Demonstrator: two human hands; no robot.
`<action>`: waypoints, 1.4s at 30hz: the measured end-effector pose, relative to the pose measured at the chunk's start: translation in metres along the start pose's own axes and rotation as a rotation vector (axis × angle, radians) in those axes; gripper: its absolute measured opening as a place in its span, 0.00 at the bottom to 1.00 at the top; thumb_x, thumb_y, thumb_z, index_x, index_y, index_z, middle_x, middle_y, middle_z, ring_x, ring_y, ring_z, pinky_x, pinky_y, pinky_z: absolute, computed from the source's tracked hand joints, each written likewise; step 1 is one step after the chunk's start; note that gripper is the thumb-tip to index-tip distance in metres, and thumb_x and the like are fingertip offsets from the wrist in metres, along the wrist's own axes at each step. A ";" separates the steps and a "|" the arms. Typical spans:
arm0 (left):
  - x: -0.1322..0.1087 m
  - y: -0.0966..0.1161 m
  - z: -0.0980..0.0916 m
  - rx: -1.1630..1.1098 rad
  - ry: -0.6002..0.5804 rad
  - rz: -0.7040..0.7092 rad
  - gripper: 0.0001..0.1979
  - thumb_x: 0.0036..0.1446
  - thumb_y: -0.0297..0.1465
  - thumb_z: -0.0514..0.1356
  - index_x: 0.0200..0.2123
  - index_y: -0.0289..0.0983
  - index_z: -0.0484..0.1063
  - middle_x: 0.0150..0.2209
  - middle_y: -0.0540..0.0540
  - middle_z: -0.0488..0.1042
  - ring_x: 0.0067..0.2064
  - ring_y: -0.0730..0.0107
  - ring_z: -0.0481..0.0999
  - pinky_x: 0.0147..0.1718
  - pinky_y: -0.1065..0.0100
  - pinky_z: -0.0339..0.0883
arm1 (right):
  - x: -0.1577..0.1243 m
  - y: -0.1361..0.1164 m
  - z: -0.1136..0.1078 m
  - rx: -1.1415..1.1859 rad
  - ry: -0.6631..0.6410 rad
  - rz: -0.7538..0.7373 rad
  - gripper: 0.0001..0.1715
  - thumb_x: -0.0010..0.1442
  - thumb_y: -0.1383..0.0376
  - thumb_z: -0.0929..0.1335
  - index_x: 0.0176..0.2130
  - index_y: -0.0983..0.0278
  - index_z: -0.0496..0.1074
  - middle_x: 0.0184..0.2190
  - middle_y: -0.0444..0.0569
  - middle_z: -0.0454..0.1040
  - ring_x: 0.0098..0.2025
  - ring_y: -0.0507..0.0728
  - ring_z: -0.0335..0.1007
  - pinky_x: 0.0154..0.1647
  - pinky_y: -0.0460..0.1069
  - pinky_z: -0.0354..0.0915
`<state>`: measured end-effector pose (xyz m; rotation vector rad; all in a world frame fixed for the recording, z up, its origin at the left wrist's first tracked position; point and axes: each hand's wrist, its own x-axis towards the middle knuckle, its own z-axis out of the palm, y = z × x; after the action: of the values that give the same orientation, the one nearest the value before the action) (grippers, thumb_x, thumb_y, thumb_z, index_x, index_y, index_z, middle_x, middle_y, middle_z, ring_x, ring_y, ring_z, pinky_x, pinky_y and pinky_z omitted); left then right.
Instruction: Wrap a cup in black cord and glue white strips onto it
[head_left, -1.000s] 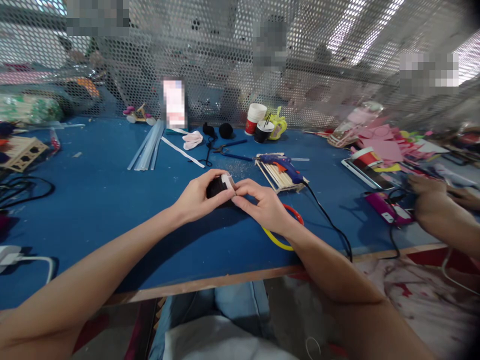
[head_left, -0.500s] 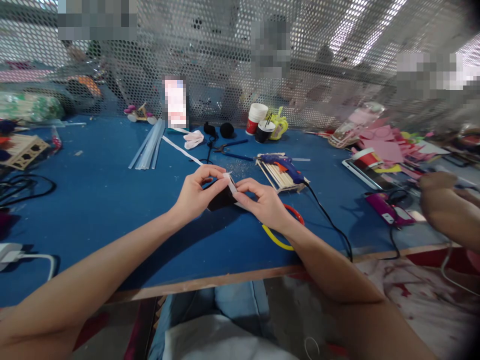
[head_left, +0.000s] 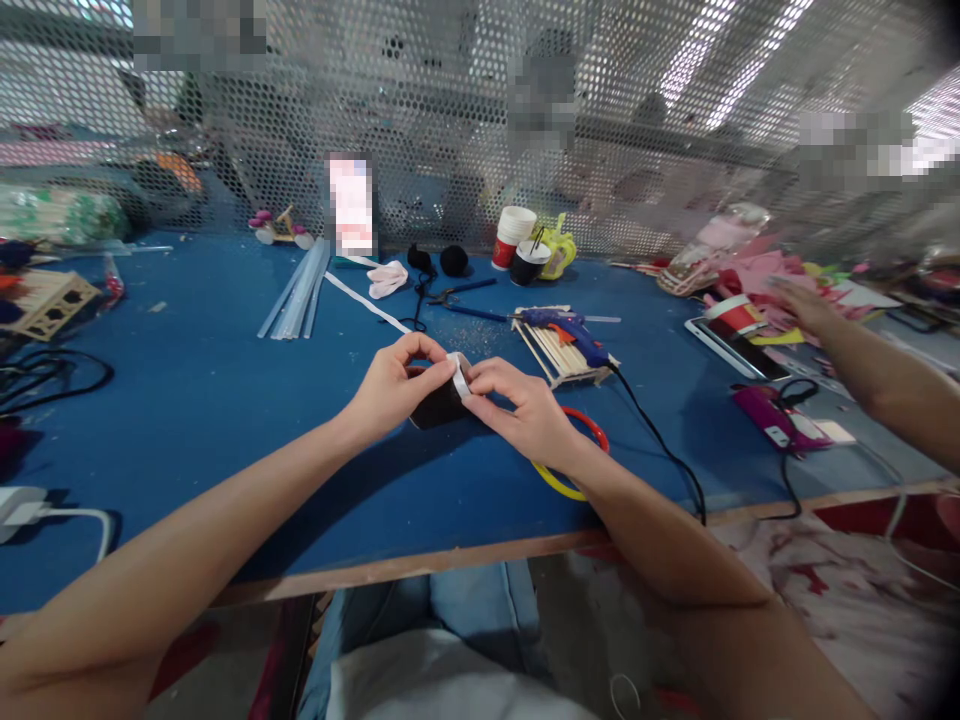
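Between my two hands, above the blue table, is a black cup-like piece (head_left: 442, 407), tilted, with white ribbon at its rim. My left hand (head_left: 394, 388) is closed on its left side, thumb and fingers pinching the ribbon edge. Thumb and fingertips of my right hand (head_left: 525, 408) pinch the rim on the right. From a small pink-white bundle (head_left: 388, 279), a strip of white ribbon (head_left: 371, 303) runs toward my left hand. My fingers cover part of the piece. A red and yellow ring (head_left: 559, 482) lies partly beneath my right forearm.
A blue glue gun (head_left: 574, 338) rests on a stick panel (head_left: 536, 350), its cord running to the table's front edge. Behind are pliers (head_left: 469, 312), clear glue sticks (head_left: 291, 295), black yarn (head_left: 454, 261) and paper cups (head_left: 514, 238). Another person's arm (head_left: 862, 370) reaches in from the right.
The black piece has turned slightly, so the white band at its rim shows more. My hands stay nearly in place. The other person's hand has moved back toward the pink paper.
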<state>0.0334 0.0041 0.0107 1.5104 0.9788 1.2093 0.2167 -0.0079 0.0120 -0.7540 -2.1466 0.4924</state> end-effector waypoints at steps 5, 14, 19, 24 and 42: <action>0.004 -0.001 -0.006 -0.072 -0.107 -0.176 0.17 0.49 0.38 0.63 0.41 0.36 0.69 0.36 0.46 0.73 0.39 0.66 0.71 0.41 0.64 0.62 | 0.000 0.000 -0.001 0.008 -0.022 -0.008 0.04 0.61 0.66 0.64 0.33 0.62 0.67 0.35 0.49 0.71 0.41 0.53 0.68 0.43 0.51 0.66; 0.003 -0.005 -0.004 0.055 -0.149 -0.135 0.19 0.54 0.42 0.57 0.43 0.35 0.71 0.40 0.44 0.74 0.42 0.63 0.71 0.43 0.63 0.62 | 0.001 -0.002 -0.003 0.094 -0.040 0.128 0.06 0.60 0.65 0.64 0.33 0.64 0.68 0.35 0.49 0.71 0.38 0.53 0.67 0.42 0.50 0.64; -0.002 -0.006 0.001 0.238 -0.092 0.061 0.19 0.54 0.40 0.58 0.46 0.36 0.69 0.43 0.43 0.74 0.44 0.63 0.71 0.45 0.63 0.62 | 0.001 0.000 -0.001 0.150 -0.049 0.252 0.09 0.60 0.61 0.63 0.32 0.64 0.67 0.31 0.46 0.69 0.33 0.51 0.64 0.37 0.48 0.62; -0.005 -0.003 0.002 0.323 -0.069 0.134 0.18 0.54 0.38 0.58 0.47 0.37 0.68 0.44 0.43 0.73 0.45 0.63 0.71 0.47 0.62 0.62 | 0.001 0.000 -0.001 0.186 -0.033 0.288 0.11 0.60 0.60 0.63 0.30 0.65 0.68 0.29 0.46 0.68 0.32 0.51 0.63 0.36 0.48 0.61; 0.000 -0.007 0.003 -0.382 -0.340 -0.595 0.22 0.50 0.48 0.60 0.39 0.36 0.75 0.35 0.42 0.77 0.33 0.65 0.75 0.30 0.67 0.67 | 0.008 -0.004 -0.014 0.403 -0.083 0.368 0.26 0.65 0.54 0.57 0.27 0.66 0.71 0.23 0.44 0.69 0.27 0.49 0.64 0.31 0.46 0.61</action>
<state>0.0357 0.0051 0.0040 0.9763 0.8243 0.6376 0.2222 -0.0046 0.0275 -0.9073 -1.8942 1.1270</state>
